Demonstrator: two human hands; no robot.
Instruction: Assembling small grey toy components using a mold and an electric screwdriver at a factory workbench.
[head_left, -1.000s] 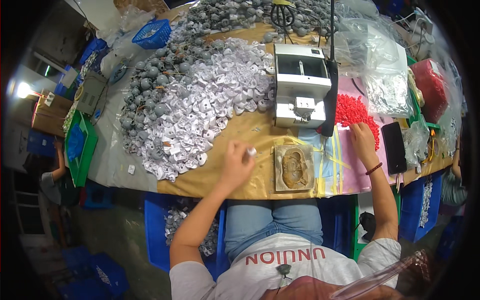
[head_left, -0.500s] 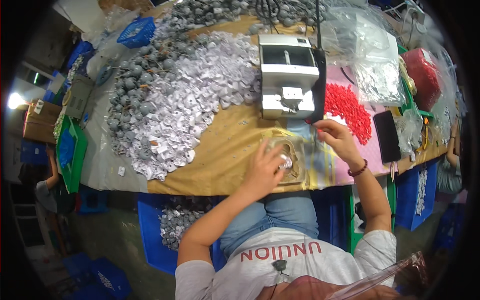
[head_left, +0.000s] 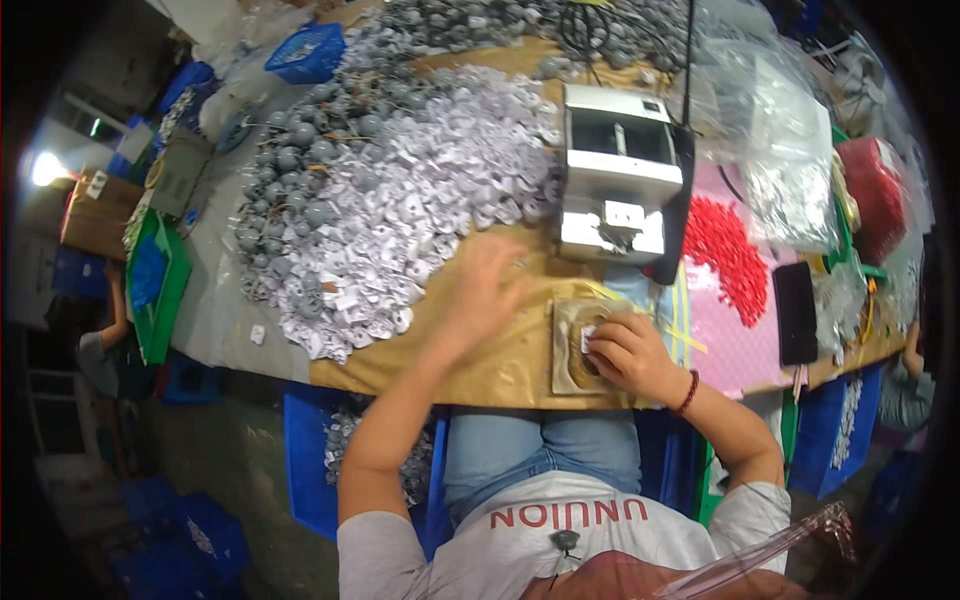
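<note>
A square, clear-brown fixture (head_left: 563, 374) with a rounded hollow lies near the table's front edge. In the hollow sits a small white plastic part (head_left: 587, 338). My right hand (head_left: 635, 355) is over the fixture, its fingers bent together with the tips at the white part; whatever they pinch is hidden. My left hand (head_left: 487, 295) is smeared by motion, above the brown table cover between the fixture and a big heap of white plastic parts (head_left: 440, 170). Its fingers cannot be made out.
Behind the fixture stands a silver-and-black bench machine (head_left: 620, 180). Small red pieces (head_left: 728, 260) lie on a pink sheet, beside a black phone (head_left: 796, 312). Grey round parts (head_left: 290, 160) border the white heap. A blue basket (head_left: 306, 55) stands far left, clear plastic bags (head_left: 775, 150) far right.
My left hand has left the fixture, moving left and away toward the white heap. My right hand has come from beside the red pieces down onto the white part. The whole view has shifted slightly.
</note>
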